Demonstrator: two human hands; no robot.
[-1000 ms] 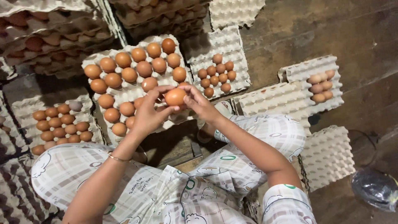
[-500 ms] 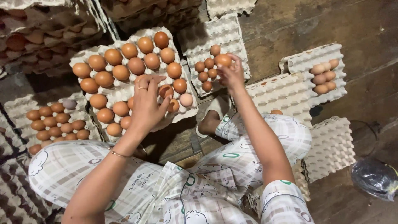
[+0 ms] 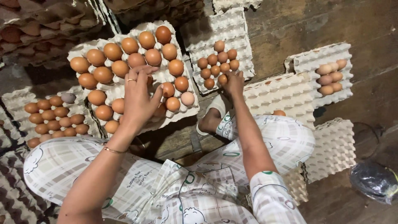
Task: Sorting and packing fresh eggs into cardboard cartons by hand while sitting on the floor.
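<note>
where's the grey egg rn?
Head view, far left: the grey egg sits at the top right corner of the small brown eggs in the left tray, just left of the big tray under the left hand.

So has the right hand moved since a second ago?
Yes. The right hand went from the big egg tray in front of the person, rightward to the smaller tray of small eggs.
</note>
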